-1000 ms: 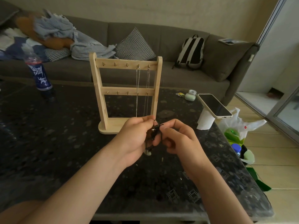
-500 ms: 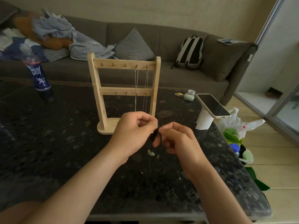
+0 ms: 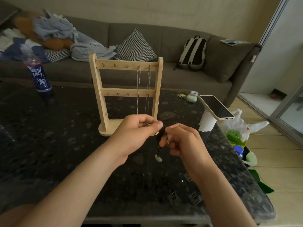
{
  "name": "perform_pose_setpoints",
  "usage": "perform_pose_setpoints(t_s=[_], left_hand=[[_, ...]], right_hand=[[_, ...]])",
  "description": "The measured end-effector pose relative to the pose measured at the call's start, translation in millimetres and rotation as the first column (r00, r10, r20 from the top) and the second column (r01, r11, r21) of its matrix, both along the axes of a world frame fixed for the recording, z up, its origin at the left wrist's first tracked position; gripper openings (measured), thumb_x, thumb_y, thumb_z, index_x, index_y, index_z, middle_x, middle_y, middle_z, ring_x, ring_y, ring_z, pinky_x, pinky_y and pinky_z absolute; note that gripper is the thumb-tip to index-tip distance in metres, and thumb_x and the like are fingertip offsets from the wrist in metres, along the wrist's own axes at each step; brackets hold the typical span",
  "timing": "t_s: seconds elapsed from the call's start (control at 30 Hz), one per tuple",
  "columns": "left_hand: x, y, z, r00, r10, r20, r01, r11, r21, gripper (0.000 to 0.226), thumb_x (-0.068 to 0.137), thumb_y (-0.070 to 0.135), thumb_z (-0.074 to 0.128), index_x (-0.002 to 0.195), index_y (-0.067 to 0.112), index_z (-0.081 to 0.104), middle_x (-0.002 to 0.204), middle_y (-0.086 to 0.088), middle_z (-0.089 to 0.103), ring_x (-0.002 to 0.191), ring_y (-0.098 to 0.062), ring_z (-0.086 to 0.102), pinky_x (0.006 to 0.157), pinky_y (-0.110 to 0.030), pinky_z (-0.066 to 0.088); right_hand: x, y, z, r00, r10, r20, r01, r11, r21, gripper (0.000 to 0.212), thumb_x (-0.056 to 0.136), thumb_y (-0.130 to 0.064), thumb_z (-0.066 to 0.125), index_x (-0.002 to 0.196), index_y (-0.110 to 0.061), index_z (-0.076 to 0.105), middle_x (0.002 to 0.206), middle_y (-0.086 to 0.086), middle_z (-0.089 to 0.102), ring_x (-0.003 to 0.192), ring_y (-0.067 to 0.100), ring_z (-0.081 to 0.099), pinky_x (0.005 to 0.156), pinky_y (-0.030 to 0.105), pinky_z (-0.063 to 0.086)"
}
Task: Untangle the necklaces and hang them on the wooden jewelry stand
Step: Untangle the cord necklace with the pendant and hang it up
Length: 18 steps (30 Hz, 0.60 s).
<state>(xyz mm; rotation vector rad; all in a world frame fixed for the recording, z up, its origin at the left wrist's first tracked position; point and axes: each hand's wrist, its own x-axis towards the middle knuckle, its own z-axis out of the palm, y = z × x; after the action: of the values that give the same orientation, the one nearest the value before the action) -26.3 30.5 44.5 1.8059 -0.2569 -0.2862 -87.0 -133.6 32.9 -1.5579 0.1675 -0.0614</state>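
Hands, two: left hand (image 3: 136, 133) and right hand (image 3: 183, 141) meet at centre frame over one dark speckled stone table (image 3: 49, 145). Both pinch one black cord necklace (image 3: 161, 136) with curled fingers. Its cord hangs straight down between them, with one pale, smooth pendant (image 3: 158, 158) at the lower end. Behind them, one upright wooden jewelry stand (image 3: 101, 89) has two rails of five hooks. Two thin silver chains (image 3: 138, 89) hang vertically from the top rail's rightmost hooks.

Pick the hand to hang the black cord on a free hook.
Left, probably: the left hand is nearer the free hooks; the right hand would cross the hung chains. Both grip the cord.
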Motion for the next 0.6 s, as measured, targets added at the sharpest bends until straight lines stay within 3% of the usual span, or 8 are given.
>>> perform_pose_setpoints(t_s=[0.13, 0.27, 0.37, 0.47, 0.6], left_hand=[[0, -5, -2, 0.995, 0.082, -0.055, -0.087, 0.990, -0.110, 0.018, 0.107, 0.040, 0.060, 0.114, 0.031, 0.074, 0.112, 0.011, 0.073, 0.112, -0.008, 0.063, 0.112, -0.044, 0.049], [-3, -10, -8, 0.988, 0.148, -0.055, -0.156, 0.970, -0.189, 0.017, 0.110, 0.038, 0.054, 0.106, 0.032, 0.070, 0.111, 0.010, 0.072, 0.112, -0.006, 0.063, 0.113, -0.045, 0.048], [-3, -13, -10, 0.982, 0.183, -0.044, -0.188, 0.961, -0.204, 0.019, 0.111, 0.040, 0.051, 0.108, 0.032, 0.068, 0.112, 0.008, 0.071, 0.112, -0.007, 0.063, 0.108, -0.039, 0.048], [-4, -13, -10, 0.985, 0.175, -0.002, -0.172, 0.965, -0.200, 0.017, 0.112, 0.041, 0.048, 0.112, 0.034, 0.064, 0.108, 0.013, 0.067, 0.102, 0.001, 0.061, 0.093, -0.025, 0.045], [-3, -12, -11, 0.935, 0.205, 0.288, -0.212, 0.977, -0.008, 0.019, 0.110, 0.041, 0.050, 0.119, 0.029, 0.060, 0.104, 0.014, 0.066, 0.097, -0.002, 0.065, 0.077, -0.012, 0.048]], right_hand=[[0, -1, -1, 1.000, 0.021, 0.010, -0.021, 1.000, 0.021, 0.006, 0.099, -0.016, 0.060, 0.095, -0.013, 0.060, 0.081, 0.014, 0.075, 0.079, 0.023, 0.045, 0.064, 0.030, 0.036], [-1, -2, -1, 0.994, 0.087, 0.059, -0.088, 0.996, 0.023, 0.008, 0.102, -0.015, 0.062, 0.094, -0.015, 0.063, 0.084, 0.012, 0.074, 0.077, 0.021, 0.049, 0.065, 0.032, 0.037], [1, -2, -4, 0.987, 0.109, 0.119, -0.110, 0.994, -0.002, 0.011, 0.103, -0.014, 0.065, 0.092, -0.013, 0.066, 0.084, 0.007, 0.069, 0.078, 0.017, 0.053, 0.066, 0.031, 0.041], [1, -2, -7, 0.978, 0.118, 0.172, -0.104, 0.991, -0.087, 0.011, 0.104, -0.015, 0.066, 0.095, -0.010, 0.069, 0.086, -0.001, 0.072, 0.084, 0.015, 0.062, 0.078, 0.033, 0.048], [1, 0, -7, 0.973, 0.107, 0.205, -0.093, 0.993, -0.076, 0.015, 0.106, -0.019, 0.063, 0.105, -0.006, 0.070, 0.098, 0.012, 0.079, 0.099, 0.023, 0.075, 0.087, 0.037, 0.054]])
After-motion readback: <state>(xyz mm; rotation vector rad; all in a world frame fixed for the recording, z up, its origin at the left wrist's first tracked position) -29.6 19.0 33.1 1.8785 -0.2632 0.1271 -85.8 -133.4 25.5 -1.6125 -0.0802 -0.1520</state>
